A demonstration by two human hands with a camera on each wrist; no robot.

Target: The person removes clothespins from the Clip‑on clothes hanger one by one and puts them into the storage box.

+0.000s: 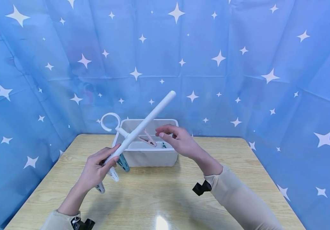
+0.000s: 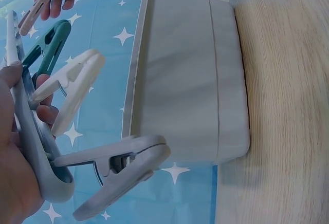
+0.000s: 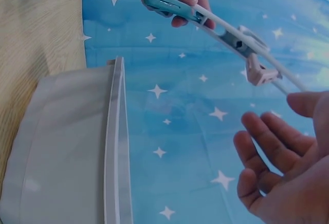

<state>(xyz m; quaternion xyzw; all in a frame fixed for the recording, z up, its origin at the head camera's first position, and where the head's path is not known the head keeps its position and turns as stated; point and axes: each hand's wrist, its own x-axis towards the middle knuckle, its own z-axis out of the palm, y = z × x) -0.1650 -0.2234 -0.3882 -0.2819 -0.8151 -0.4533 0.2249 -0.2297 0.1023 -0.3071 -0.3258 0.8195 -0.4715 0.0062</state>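
Observation:
My left hand (image 1: 93,171) grips a white clip hanger (image 1: 149,119) near its lower end, thumb and fingers around the bar. The hanger is tilted, its far end raised to the right and its round hook (image 1: 103,123) pointing left. Clothes pegs hang along its underside: a teal peg (image 2: 55,44), a white peg (image 2: 77,93), a grey-white peg (image 2: 123,170) and, farther along, a pink peg (image 1: 150,140). To the right of the pink peg, my right hand (image 1: 182,142) hovers with loosely bent fingers and nothing between them, as the right wrist view also shows.
A light grey bin (image 1: 150,159) stands behind the hanger at the back of the wooden table (image 1: 153,191). Inside it, a small green item (image 1: 164,145) shows. Blue star-patterned curtains (image 1: 165,57) enclose the table at the back and sides.

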